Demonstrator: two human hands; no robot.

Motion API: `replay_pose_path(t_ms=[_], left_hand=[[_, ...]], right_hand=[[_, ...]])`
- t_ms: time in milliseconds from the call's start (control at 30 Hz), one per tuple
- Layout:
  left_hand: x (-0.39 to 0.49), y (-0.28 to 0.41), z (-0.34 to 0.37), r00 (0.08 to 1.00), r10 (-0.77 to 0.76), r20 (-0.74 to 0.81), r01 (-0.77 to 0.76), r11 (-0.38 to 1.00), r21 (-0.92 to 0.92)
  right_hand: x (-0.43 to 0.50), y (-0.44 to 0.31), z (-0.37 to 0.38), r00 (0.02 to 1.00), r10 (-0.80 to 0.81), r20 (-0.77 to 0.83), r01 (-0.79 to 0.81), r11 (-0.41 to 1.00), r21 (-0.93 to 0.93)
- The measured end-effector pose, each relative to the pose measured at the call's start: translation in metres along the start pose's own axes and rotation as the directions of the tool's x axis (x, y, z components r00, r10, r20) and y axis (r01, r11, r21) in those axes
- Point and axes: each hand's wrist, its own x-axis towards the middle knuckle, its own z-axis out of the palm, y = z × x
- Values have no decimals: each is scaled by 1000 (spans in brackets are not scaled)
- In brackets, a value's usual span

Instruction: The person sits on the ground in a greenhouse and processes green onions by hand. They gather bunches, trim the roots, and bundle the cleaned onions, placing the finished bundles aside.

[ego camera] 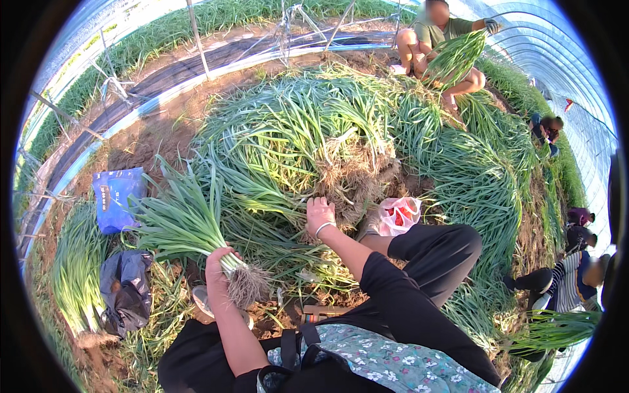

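My left hand [219, 272] grips a bunch of long-leaved allium plants [189, 221] by the white stems. Their leaves fan out to the upper left, and a tangle of pale roots [249, 286] hangs to the right of my fist. My right hand [320, 216], with a white band at the wrist, reaches to the near side of a large heap of the same plants [290, 127]. Stems and a mass of soil-coated roots [351, 184] lie around its fingers. Whether those fingers hold any stems is hidden.
Left of me are a blue printed bag [118, 199], a black plastic bag [128, 290] and a laid-out plant bundle [78, 270]. A pink-white plastic bag [399, 216] with red contents lies by my right foot. One person [444, 29] crouches beyond the heap; several others work at right.
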Motion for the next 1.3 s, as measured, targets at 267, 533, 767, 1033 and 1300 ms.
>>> replay_pose_path(t_ms=[267,533,767,1033,1300], left_hand=[[37,-88,-91,983,-180,-30,176,980,-87],[42,-83,-73,972,-233,24,234,972,-40],[21,-82,-87,991,-132,-36,134,990,47],[-13,-82,-58,986,-154,-57,155,988,17],[4,-106,-36,981,-192,-26,188,976,-112]], right_hand=[[-42,-25,-6,960,243,135,-267,673,689],[-98,-20,69,846,-73,528,-254,816,520],[-74,-61,23,993,-110,33,84,889,450],[-33,-61,46,931,66,358,-212,899,384],[-111,-83,38,899,-405,-166,429,742,516]])
